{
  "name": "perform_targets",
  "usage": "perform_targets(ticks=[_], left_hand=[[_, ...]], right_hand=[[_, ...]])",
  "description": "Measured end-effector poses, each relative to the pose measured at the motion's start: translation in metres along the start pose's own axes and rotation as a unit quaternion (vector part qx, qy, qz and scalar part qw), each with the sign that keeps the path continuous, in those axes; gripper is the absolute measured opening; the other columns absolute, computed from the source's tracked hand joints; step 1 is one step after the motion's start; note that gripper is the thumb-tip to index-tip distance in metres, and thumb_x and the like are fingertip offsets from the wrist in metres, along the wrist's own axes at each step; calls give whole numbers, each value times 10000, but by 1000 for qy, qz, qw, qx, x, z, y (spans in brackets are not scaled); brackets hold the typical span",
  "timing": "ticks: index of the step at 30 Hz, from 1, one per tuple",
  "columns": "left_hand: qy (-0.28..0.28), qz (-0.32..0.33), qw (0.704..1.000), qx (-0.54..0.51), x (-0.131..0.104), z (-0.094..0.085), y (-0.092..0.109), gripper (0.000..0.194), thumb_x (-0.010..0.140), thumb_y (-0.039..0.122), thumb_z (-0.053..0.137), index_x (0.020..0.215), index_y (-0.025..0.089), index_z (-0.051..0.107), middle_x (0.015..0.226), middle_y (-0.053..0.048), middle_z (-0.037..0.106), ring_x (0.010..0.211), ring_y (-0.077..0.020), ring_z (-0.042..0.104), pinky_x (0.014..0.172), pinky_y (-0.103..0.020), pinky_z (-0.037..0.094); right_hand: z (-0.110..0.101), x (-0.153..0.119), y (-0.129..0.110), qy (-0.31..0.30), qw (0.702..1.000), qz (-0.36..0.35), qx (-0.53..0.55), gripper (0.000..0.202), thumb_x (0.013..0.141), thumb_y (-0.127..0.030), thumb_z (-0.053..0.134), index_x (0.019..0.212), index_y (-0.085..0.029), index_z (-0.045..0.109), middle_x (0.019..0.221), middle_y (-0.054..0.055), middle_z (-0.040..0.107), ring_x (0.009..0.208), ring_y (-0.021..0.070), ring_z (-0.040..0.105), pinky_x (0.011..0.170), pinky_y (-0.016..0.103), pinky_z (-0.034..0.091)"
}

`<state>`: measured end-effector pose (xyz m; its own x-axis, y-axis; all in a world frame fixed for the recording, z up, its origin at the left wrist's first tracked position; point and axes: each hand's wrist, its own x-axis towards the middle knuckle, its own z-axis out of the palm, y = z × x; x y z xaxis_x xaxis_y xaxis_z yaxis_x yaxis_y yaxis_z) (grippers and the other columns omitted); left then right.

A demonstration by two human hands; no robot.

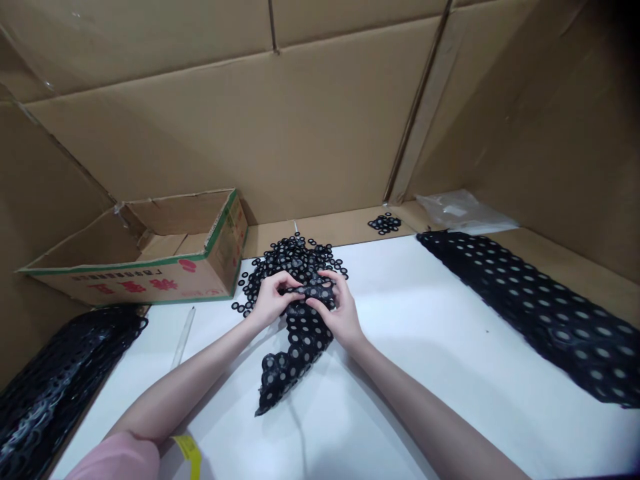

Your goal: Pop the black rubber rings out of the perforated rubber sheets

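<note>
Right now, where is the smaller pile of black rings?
In the head view, the smaller pile lies right of centre at the back, on brown cardboard, left of the clear plastic bag.

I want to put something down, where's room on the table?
The table is mostly bare between the right arm and the dotted sheet. It's crowded around the left hand and right hand, with rings and a dotted strip. A box stands back left.

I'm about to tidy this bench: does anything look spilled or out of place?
Possibly: a small cluster of rings sits on the cardboard at the back, apart from the main pile. Loose rings stray onto the white table near the box, as if spilled, though either may be deliberate.
</note>
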<state>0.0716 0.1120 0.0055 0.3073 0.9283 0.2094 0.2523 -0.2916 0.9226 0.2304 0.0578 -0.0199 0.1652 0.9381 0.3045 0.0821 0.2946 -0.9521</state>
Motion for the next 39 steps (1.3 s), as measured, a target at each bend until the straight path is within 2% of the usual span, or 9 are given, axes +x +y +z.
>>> perform_targets(ticks=[5,12,15,19,22,25,33,37,39], left_hand=[[36,53,996,63,-4,0,4,114,686,177,730,624,146,640,652,-2,602,642,-134,535,613,-242,383],[-51,168,974,145,2,-14,18,120,777,295,699,836,210,760,928,-63,618,919,-205,576,818,-331,444],[-63,150,975,152,5,-18,21,123,765,281,713,848,203,759,818,-48,652,793,-183,594,744,-309,445],[-50,98,987,120,7,-19,23,72,717,225,723,660,182,729,658,-22,654,638,-144,565,623,-265,400],[-24,5,1000,14,11,-17,20,81,625,211,745,583,160,699,594,-10,637,566,-124,524,563,-246,376],[47,-67,991,-104,15,-12,13,95,555,208,752,570,144,684,556,2,616,532,-105,496,535,-230,365],[149,-20,981,-119,52,-16,5,205,657,337,661,691,135,678,646,-28,633,561,-110,504,513,-225,346],[137,21,989,-57,67,-25,7,192,662,327,724,741,153,734,745,-49,671,694,-159,559,641,-270,417],[113,51,992,32,71,-28,4,103,662,269,738,712,180,752,777,-45,659,752,-177,556,732,-307,427]], right_hand=[[-1,-1,-1,-6,1000,8,-21,442,745,-253,675,1152,-249,501,940,21,639,829,198,636,773,343,517],[-3,0,-7,6,1000,11,-13,392,759,-255,650,1127,-248,513,1032,27,645,805,182,639,756,324,515],[-3,-1,-7,0,999,7,-42,365,765,-249,638,1115,-249,532,951,16,648,773,186,624,730,329,510],[-1,-3,-6,-10,997,5,-72,371,756,-237,637,1114,-258,543,800,-7,613,674,179,585,613,304,484],[2,-4,-8,-12,998,9,-64,368,755,-238,639,1106,-261,530,771,-16,604,659,177,583,594,296,470],[5,-4,-12,-4,999,11,-38,350,752,-238,641,1079,-258,518,815,-15,623,676,171,601,647,302,483],[6,-7,-6,8,1000,22,-13,417,716,-186,647,1103,-255,508,845,-18,647,739,175,639,738,320,506],[6,-7,-5,1,999,41,-13,495,724,-205,658,1183,-264,482,839,-17,661,775,190,655,759,343,516],[6,-6,-7,2,999,52,9,528,727,-229,671,1211,-268,463,872,-7,675,784,194,666,748,345,526]])
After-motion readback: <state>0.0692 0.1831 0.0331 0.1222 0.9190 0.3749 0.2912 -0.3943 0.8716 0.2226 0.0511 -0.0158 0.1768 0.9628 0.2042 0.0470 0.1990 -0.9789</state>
